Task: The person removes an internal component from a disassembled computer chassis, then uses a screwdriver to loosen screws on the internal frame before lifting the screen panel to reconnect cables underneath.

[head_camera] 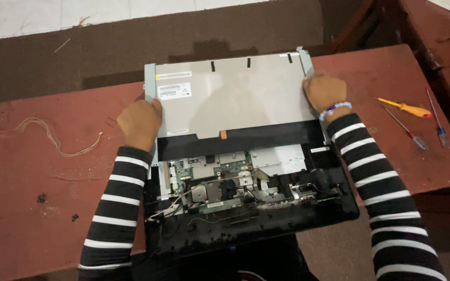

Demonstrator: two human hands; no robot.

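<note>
On the red-brown table (37, 171) we have the biggest item: a black display housing (266, 221), lying open with its back off, near edge hanging toward us. Inside it sit circuit boards (220, 169), metal shielding and loose cabling.

Over the far half of the housing lies the flat grey display panel (235, 96), back face up, with metal brackets down both short edges and a black strip along its near edge. It spans from roughly table centre to the far table edge.

Our left hand (139, 124) is curled closed on the panel's left edge by the bracket. Our right hand (325, 92) is closed on the right edge near the far corner; beaded bracelet at the wrist. Both arms are in striped sleeves.

Handling judgement: panel looks thin, rigid across the back but fragile. Glass face is underneath, so it won't tolerate twist or point pressure. Likely moderate weight, light for its size. Best grip is what we have: both short edges on the metal brackets, hands opposed, kept level. Whether a cable at the near edge ties it to the boards, we can't tell.

Smaller stuff: yellow-handled screwdriver (404, 108) and two slim screwdrivers (436, 117) on the right, well apart from the panel. Thin wire bundle (53, 136) on the left. A few dark specks, maybe screws (41, 198), near the left front.
</note>
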